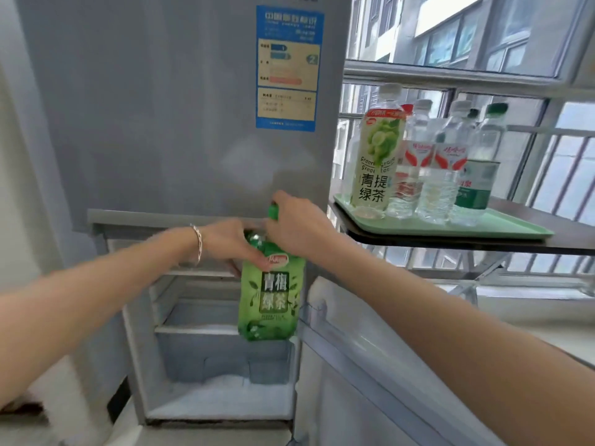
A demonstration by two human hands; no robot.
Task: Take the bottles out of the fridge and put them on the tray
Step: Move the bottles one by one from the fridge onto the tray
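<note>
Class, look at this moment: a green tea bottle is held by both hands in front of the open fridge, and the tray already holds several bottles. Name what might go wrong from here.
1. The right hand grips the green tea bottle only near its cap, so it may slip once the left hand lets go.
2. Bottles crowd the near-left part of the tray; setting this one there may topple the water bottles.

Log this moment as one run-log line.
phase: carry | both hands on green tea bottle | right hand at cap, left hand at shoulder | fridge lower door open | tray holds several bottles
</note>
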